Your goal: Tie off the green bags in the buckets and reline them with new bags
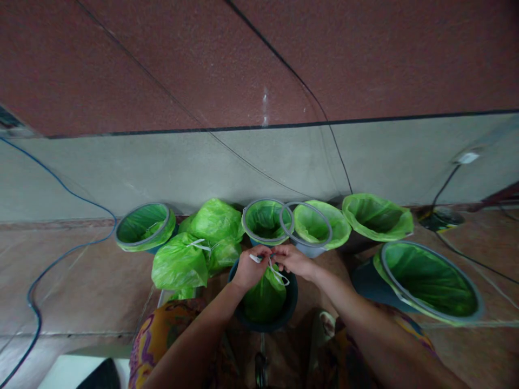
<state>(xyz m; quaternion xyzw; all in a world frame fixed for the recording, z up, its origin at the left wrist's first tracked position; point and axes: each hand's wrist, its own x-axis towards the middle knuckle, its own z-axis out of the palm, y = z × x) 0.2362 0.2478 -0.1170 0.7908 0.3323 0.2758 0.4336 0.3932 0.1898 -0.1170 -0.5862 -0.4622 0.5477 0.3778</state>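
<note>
A green trash bag (265,297) sits inside a dark round bin (292,302) between my knees, its top gathered up. My left hand (252,268) is closed in a pinch at the gathered neck, with the white drawstring (279,274) looped beside it. From the other side my right hand (295,260) also pinches at the drawstring, its fingertips meeting the left ones. A small bluish bit shows between the fingertips; its kind is too small to tell. The bag's neck is partly hidden by my fingers.
Tied green bags (180,265) are piled on the left. Lined bins stand along the wall, including one at far left (146,224) and a tilted one at right (430,281). A loose grey ring (286,224) overlaps two bins. A blue hose (36,313) crosses the floor.
</note>
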